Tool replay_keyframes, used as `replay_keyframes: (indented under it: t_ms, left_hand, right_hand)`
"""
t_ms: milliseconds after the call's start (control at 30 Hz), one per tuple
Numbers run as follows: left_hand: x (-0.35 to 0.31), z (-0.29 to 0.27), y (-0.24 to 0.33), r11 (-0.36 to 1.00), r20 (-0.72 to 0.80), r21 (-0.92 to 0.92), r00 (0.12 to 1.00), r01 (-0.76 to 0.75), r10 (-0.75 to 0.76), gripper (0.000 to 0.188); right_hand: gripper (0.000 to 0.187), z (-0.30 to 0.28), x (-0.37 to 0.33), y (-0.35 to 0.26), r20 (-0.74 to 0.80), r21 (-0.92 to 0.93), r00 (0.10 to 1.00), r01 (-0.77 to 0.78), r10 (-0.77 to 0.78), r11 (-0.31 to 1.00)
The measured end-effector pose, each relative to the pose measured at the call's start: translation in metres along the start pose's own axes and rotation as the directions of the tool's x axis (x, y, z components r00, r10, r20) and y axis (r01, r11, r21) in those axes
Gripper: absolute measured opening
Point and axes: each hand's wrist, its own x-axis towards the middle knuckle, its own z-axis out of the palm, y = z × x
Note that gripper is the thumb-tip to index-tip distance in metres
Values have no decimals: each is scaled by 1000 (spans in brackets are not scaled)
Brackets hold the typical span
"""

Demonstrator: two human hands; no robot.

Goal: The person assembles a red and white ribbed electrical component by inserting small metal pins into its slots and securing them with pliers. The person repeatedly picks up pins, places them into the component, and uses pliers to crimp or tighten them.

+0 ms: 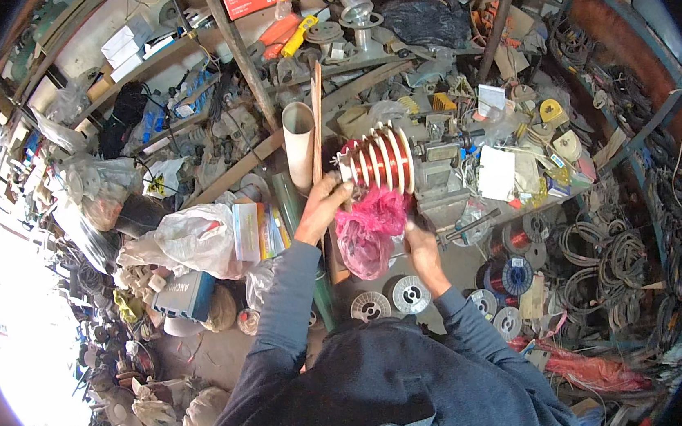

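Note:
A coil winding former (381, 160) with several pale discs and reddish copper wire between them lies across the bench, its right end at a grey machine (444, 172). My left hand (324, 210) is closed at its left end, thumb on top; the other fingers are partly hidden. Just below the former hangs a crumpled pink plastic bag (363, 244), its upper part close to my left fingers. To the bag's right is my right hand (425, 254), with its fingers reaching up toward the underside of the former. Those fingertips are hidden, so their grip does not show.
A cardboard tube (299, 147) and a thin wooden strip (318, 117) stand left of the former. Metal wire spools (411, 294) sit below my hands. A blue box (183, 298) is at left; cable coils (609, 269) hang at right. Cluttered shelves line the back.

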Motion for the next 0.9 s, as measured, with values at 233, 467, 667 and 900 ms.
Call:
replay_keyframes:
  t_ms: [233,467,667,900]
  left_hand:
    - [53,0,7,979,-487,204,864,-29,127,25]
    - [57,-13,-13,948,-238,229,957,220,-165,18]
    - [5,-1,-12,978,-83,-130,982,161,-172,27]
    - [29,2,8,947,-365,311,930,75,46,33]
  right_hand:
    - [55,-2,-3,7,6,-267,995,-97,102,959]
    - [53,-8,3,0,29,78,985,167,-169,983]
    - [55,-3,1,10,-16,-206,986,-163,164,965]
    - [57,-2,11,22,40,-49,997,62,-60,997]
